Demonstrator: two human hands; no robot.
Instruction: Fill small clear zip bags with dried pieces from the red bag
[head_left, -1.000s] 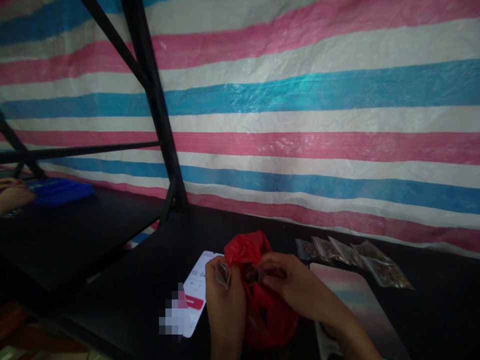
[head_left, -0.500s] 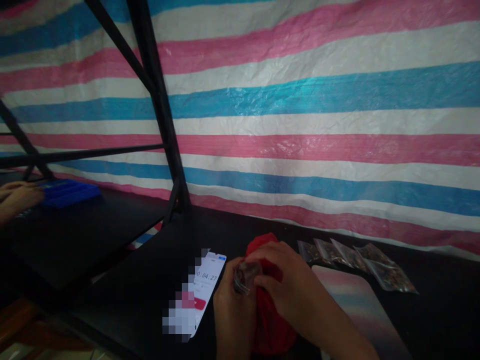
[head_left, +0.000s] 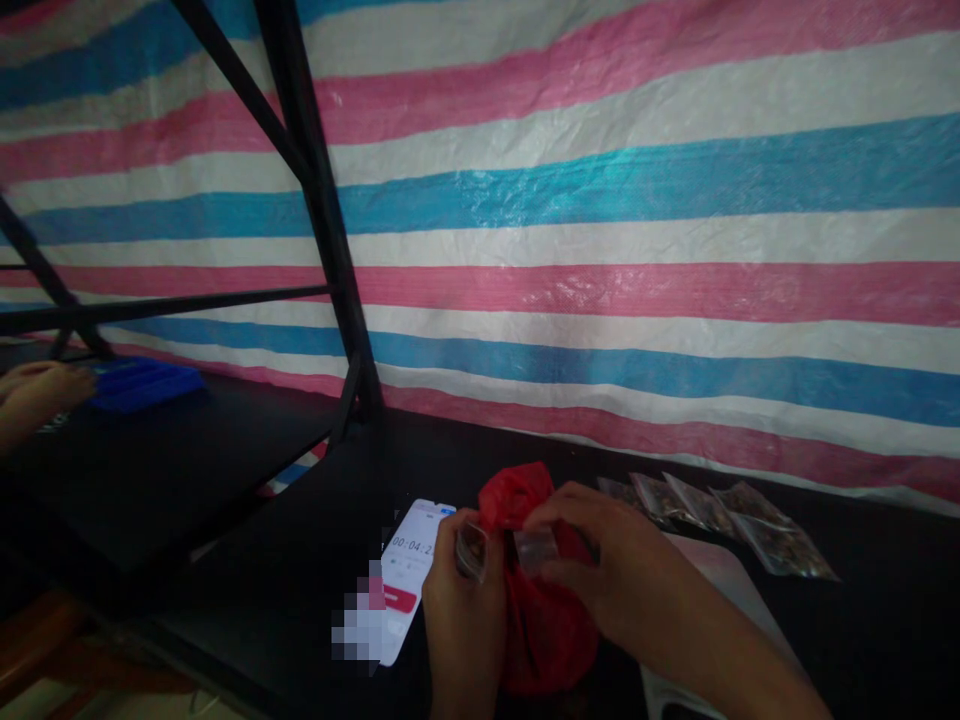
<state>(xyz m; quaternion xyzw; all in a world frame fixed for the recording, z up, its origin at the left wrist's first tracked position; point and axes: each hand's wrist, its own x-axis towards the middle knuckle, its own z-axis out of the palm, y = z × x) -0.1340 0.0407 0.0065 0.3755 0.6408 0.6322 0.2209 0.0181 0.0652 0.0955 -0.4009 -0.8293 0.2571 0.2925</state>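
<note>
Striped tarp behind dark surface [head_left: 247, 560]. Left hand [head_left: 465, 610] fingers pinch small clear bag [head_left: 471, 549]; right hand [head_left: 607, 565] fingers pinch second clear bag [head_left: 536, 549], now separated from left, half second ago both clasped together. Red bag [head_left: 544, 620] beneath hands, phone [head_left: 409, 575] beside left.

Evenly lit across the far striped tarp [head_left: 600, 200], with soft glare on its creases. Dim and murky over the near black table [head_left: 247, 560]. Glowing brightly at the phone screen [head_left: 409, 570], partly pixelated. Soft, slightly blurred at the left edge; mild wide-angle bending.
</note>
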